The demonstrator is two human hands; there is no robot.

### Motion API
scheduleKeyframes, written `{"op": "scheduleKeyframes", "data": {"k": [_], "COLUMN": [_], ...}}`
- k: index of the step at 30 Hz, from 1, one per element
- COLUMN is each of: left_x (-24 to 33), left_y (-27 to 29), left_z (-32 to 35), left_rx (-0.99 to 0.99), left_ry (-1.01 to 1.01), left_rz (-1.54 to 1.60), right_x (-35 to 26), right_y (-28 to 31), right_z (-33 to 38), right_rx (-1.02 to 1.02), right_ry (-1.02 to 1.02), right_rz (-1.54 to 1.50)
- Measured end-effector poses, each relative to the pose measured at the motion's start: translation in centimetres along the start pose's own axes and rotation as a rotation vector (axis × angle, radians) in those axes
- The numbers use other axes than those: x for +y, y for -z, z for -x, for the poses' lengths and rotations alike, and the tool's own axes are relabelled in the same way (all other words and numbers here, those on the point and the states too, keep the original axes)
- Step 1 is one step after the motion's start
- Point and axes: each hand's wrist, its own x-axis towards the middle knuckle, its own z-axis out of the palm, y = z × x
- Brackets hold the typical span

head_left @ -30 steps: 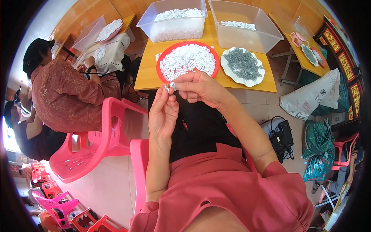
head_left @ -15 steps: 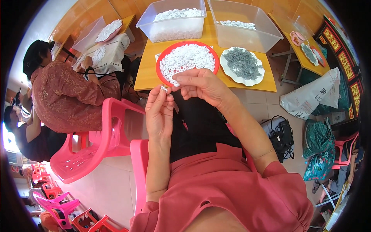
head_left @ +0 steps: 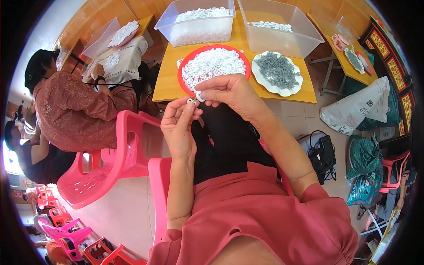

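My left hand (head_left: 180, 128) pinches a small white plastic clip (head_left: 191, 101) between thumb and fingertips. My right hand (head_left: 234, 95) comes over from the right and pinches another white clip (head_left: 199, 96), close against the first one. Whether a pin sits between the two is too small to make out. Just beyond my hands, a round red tray (head_left: 180, 78) is heaped with loose white clips (head_left: 214, 65). To its right, a scalloped white plate (head_left: 283, 92) bears a pile of thin grey pins (head_left: 277, 70).
Two clear plastic bins (head_left: 201, 35) (head_left: 287, 42) with white clips stand at the back of the yellow table (head_left: 170, 88). A person (head_left: 79, 106) works on a pink chair (head_left: 95, 181) at left. A white sack (head_left: 355, 106) and a black bag (head_left: 322, 157) lie at right.
My right hand has moved slightly down and closer to my left, and a white clip now shows in its fingertips. My left hand has shifted a little and turned.
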Motion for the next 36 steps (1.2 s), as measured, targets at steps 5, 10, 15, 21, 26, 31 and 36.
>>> {"op": "scheduleKeyframes", "data": {"k": [5,10,15,21,26,31,36], "left_x": [-0.2,-0.5,-0.3,-0.2,-0.1,-0.1,-0.1], "left_y": [0.0,0.0,-0.5,-1.1,-1.4,-1.3,-1.4], "left_z": [0.0,0.1,0.4,0.8,0.8,0.5,0.6], "left_rx": [0.005,0.01,0.01,0.029,0.027,0.025,0.004], "left_ry": [-0.004,-0.054,-0.122,-0.181,-0.162,-0.148,-0.142], "left_rz": [-0.02,-0.095,-0.169,-0.282,-0.258,-0.326,-0.318], "right_x": [0.1,0.3,0.0,-0.4,-0.5,-0.6,-0.6], "right_y": [0.1,0.0,-0.4,-0.9,-0.2,-0.3,-0.2], "right_z": [0.0,0.1,0.5,0.9,0.8,0.8,0.8], "right_rx": [0.013,0.024,0.048,0.082,0.029,0.032,0.029], "right_ry": [0.008,0.032,0.082,0.152,0.155,0.138,0.153], "right_rz": [0.028,0.043,0.108,0.31,0.239,0.236,0.285]}}
